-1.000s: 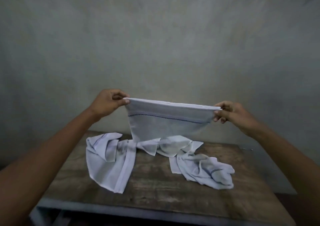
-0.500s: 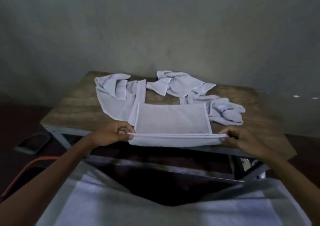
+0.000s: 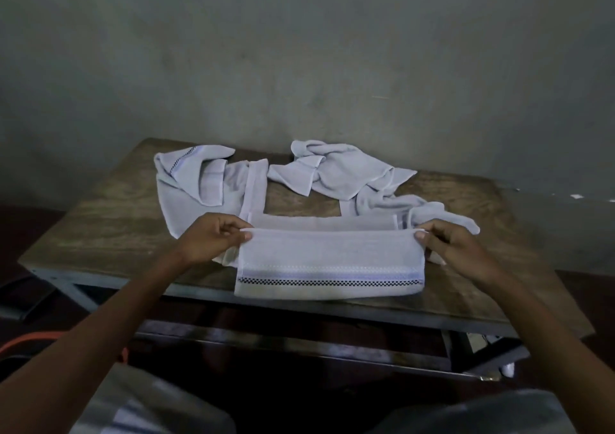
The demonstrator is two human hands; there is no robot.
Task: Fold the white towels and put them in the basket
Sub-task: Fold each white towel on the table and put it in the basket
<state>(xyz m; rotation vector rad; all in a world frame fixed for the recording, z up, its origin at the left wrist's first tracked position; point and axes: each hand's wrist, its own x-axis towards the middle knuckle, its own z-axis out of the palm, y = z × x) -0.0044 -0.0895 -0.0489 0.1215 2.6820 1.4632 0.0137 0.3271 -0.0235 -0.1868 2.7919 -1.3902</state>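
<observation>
A white towel (image 3: 329, 260) with a dark checkered stripe lies partly folded on the near part of the wooden table (image 3: 109, 230). My left hand (image 3: 213, 238) pinches its upper left corner and my right hand (image 3: 456, 247) pinches its upper right corner, holding the top layer's far edge just above the layer beneath. Its lower edge reaches the table's front edge. Two loose white towels lie behind: one (image 3: 199, 187) at the back left, one crumpled (image 3: 346, 174) at the back right. No basket is in view.
A grey wall stands right behind the table. The table's metal frame and legs (image 3: 299, 343) show below the front edge. An orange curved object (image 3: 30, 338) lies on the floor at the left. Light cloth on my lap fills the bottom of the view.
The towel was held up in the air, then laid on the table. Both hands have since carried its near edge forward over the rest, so the striped part now faces up.
</observation>
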